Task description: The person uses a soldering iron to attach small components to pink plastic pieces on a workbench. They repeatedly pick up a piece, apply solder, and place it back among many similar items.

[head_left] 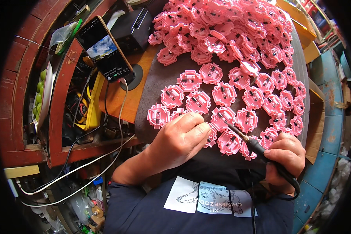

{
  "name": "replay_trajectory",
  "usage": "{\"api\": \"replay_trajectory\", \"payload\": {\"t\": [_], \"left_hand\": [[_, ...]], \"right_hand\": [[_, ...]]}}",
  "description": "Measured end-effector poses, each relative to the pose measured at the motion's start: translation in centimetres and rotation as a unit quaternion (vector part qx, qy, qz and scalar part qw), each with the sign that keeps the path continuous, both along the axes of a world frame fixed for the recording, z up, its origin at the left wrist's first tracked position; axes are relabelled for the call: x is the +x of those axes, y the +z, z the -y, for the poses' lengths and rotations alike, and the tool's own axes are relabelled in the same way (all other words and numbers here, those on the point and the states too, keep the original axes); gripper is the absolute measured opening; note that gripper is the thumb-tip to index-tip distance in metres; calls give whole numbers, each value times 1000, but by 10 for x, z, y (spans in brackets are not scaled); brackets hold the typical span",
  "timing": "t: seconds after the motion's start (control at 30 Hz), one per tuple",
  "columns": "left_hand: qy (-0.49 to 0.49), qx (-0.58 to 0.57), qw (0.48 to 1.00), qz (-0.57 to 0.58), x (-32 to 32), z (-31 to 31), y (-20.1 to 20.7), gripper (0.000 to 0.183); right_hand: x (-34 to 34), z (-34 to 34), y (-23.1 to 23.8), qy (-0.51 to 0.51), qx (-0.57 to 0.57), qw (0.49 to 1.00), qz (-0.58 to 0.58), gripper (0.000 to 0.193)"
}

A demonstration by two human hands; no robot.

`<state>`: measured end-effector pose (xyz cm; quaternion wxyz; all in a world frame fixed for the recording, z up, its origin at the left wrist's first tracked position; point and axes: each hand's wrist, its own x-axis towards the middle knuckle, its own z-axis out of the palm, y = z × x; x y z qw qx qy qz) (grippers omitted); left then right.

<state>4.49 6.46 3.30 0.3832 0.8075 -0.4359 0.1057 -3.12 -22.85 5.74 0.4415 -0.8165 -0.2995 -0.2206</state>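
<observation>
My right hand (pixel 286 158) is wrapped round the black handle of a soldering iron (pixel 256 148). The iron's thin metal tip points up and left, over a pink plastic housing (pixel 217 124) with small dark parts inside. My left hand (pixel 179 138) is closed in a pinch just left of that housing; whatever its fingertips hold is hidden. Several more pink housings (pixel 198 102) lie spread face up in loose rows around both hands, on a dark board (pixel 149 87). Some near ones are partly covered by my hands.
Beyond the rows rises a large heap of pink housings (pixel 226 33). At the left, a lit phone (pixel 105 50) leans on a round stand beside a black box (pixel 132 31), with a white cable (pixel 123 113) trailing down. A yellow basket (pixel 93 105) stands lower; a cardboard box (pixel 316 124) is at right.
</observation>
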Motion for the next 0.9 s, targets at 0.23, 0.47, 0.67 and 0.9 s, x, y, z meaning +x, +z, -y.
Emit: {"api": "replay_trajectory", "payload": {"t": [0.23,0.47,0.67,0.9], "left_hand": [[-30,-8,999,8,-4,-1,11,33],[-74,8,997,-4,-22,7,5,33],[-103,17,994,6,-23,14,-1,31],[-111,29,993,0,-23,17,-2,31]], "right_hand": [[-6,7,-1,-47,48,997,36,21],[-25,19,2,15,32,999,29,22],[-36,22,-2,17,26,999,19,23],[-40,24,-2,22,22,999,16,25]]}}
